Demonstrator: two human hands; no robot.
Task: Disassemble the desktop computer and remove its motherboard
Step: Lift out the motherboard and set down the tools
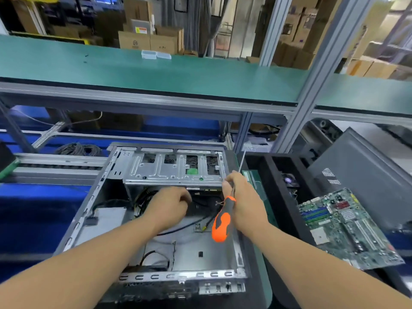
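On the bench, straight below the camera, lies the case [153, 210], open side up, its metal floor bare where a board would sit. Across its far end runs the silver drive cage [174, 168], with a green tab near its right side. Black cables [196, 221] loop over the case floor under the cage and trail toward the near edge; a pale box sits in the left part of the case.

Left hand [168, 207] reaches into the middle of the case just below the cage, fingers curled down among the cables; whether it pinches one of them I cannot tell, since the fingertips are hidden behind the knuckles.

Right hand [242, 202] hovers over the right wall of the case, fingers wrapped round the screwdriver [223, 221]. Its orange and black handle points toward the near edge, and the thin steel shaft sticks up and away past the knuckles, tip in the air, touching nothing.

Motherboard [345, 228] is out of the case: it lies well to the right, green face up, tilted across the rim of a black tray [276, 175]. Behind it leans a grey side panel [365, 175]. Above all this runs a green shelf [156, 72] with two small clear boxes [156, 55] on it, and cardboard cartons stand beyond
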